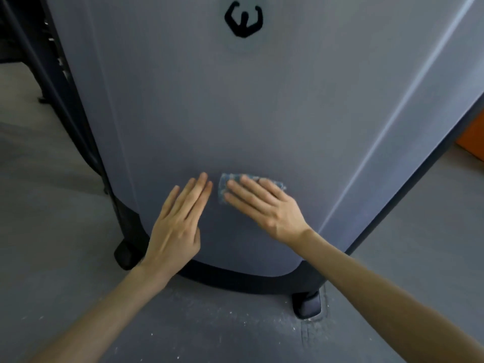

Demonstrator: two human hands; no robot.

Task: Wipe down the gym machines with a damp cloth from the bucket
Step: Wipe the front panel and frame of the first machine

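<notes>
Right hand [264,205] flat on cloth [224,186]; left hand [180,221] flat on panel [235,106].

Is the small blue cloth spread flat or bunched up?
Flat: the small blue cloth lies pressed against the grey machine panel under the right hand.

Dim, soft, slightly blurred view; glare streak on machine panel [392,113]

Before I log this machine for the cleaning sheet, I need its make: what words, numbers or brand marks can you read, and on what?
No words or numbers can be read.
One sign only: a black logo, a W-like shape in an angular outline, on the upper grey machine cover; no letters accompany it.
</notes>
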